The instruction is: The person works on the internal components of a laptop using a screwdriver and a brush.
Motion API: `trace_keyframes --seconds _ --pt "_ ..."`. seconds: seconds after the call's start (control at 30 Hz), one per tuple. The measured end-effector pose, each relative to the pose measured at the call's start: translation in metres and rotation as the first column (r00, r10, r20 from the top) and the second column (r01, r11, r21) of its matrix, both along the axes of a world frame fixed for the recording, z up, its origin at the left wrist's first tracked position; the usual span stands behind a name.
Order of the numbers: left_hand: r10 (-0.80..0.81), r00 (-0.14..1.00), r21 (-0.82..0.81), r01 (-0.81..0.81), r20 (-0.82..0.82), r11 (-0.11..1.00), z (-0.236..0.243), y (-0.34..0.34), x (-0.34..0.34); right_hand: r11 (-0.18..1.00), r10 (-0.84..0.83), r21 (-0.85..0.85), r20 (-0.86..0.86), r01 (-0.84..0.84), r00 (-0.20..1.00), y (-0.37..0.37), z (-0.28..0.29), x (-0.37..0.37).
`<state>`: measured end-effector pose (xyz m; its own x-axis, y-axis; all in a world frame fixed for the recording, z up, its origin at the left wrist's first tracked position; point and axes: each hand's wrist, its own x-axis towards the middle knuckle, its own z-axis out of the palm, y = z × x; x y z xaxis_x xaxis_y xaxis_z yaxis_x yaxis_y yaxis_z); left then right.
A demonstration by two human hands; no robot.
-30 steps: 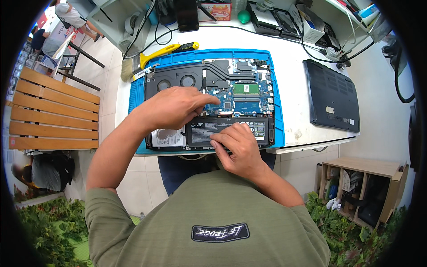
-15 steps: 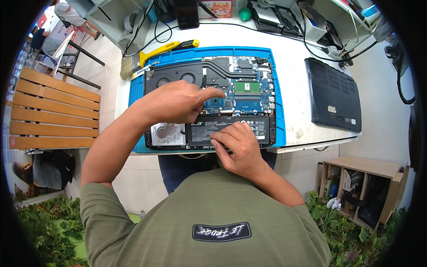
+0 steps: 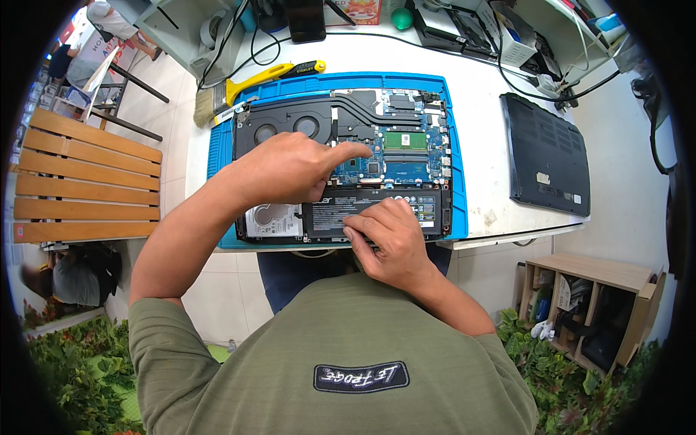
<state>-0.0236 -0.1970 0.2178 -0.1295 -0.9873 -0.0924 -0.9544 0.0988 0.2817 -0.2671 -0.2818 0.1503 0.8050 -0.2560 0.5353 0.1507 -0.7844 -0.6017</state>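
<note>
An opened laptop lies on a blue work mat, its inner parts facing up. My left hand reaches over it, index finger stretched toward the blue circuit board and the other fingers curled; nothing shows in it. Whether that fingertip touches the board I cannot tell. Right of the fingertip sits a green memory module. My right hand rests at the black battery along the near edge, fingers bent and thumb slightly apart, with nothing visible in them. A silver hard drive lies left of the battery.
A yellow-handled brush and a yellow-black cutter lie at the mat's far left. The black laptop bottom cover lies on the right of the white table. Cables and a green ball are behind.
My hands keep nearly the same pose. My left index finger stays extended over the circuit board, and the whole view has shifted very slightly.
</note>
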Motion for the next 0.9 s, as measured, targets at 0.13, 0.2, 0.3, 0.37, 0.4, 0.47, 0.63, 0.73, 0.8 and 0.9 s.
trace_keyframes --seconds 0.13,0.2,0.3,0.37,0.4,0.47,0.63,0.73,0.8,0.9 --pt "-0.011 0.999 -0.001 0.011 0.046 1.0 0.001 0.0 -0.002 1.0 -0.004 0.001 -0.01 0.004 1.0 0.001 0.001 0.0" --pt "-0.025 0.997 -0.031 0.028 0.074 0.999 -0.003 0.004 -0.002 1.0 -0.006 -0.001 -0.009 0.006 1.0 0.001 0.001 0.0" --pt "-0.025 0.998 -0.087 0.029 0.049 0.996 -0.005 0.006 -0.002 1.0 -0.01 -0.006 -0.012 0.01 1.0 0.001 0.001 0.0" --pt "-0.037 0.999 -0.094 0.04 0.037 0.995 -0.006 0.006 -0.002 1.0 -0.011 -0.007 -0.013 0.01 1.0 0.001 0.0 0.0" --pt "-0.042 0.999 -0.098 0.045 0.032 0.994 -0.005 0.006 -0.003 1.0 -0.01 -0.009 -0.012 0.01 1.0 0.001 0.0 0.0" --pt "-0.057 0.998 -0.129 0.058 0.007 0.99 -0.006 0.006 -0.004 1.0 -0.014 -0.009 -0.005 0.014 1.0 0.001 0.0 0.001" --pt "-0.077 0.997 -0.169 0.08 0.022 0.982 -0.012 0.011 -0.003 1.0 -0.02 -0.006 0.005 0.02 1.0 0.002 0.0 0.0" --pt "-0.068 0.998 -0.161 0.07 0.018 0.985 -0.014 0.015 -0.005 1.0 -0.022 -0.013 0.007 0.022 1.0 0.002 0.0 0.001" --pt "-0.033 0.999 -0.162 0.033 0.005 0.986 -0.013 0.018 -0.007 1.0 -0.02 -0.013 0.003 0.02 1.0 0.002 0.0 0.0" --pt "0.062 0.989 -0.118 -0.078 -0.133 0.99 -0.009 0.025 -0.005 1.0 -0.019 -0.001 0.011 0.019 1.0 0.002 -0.001 0.0"
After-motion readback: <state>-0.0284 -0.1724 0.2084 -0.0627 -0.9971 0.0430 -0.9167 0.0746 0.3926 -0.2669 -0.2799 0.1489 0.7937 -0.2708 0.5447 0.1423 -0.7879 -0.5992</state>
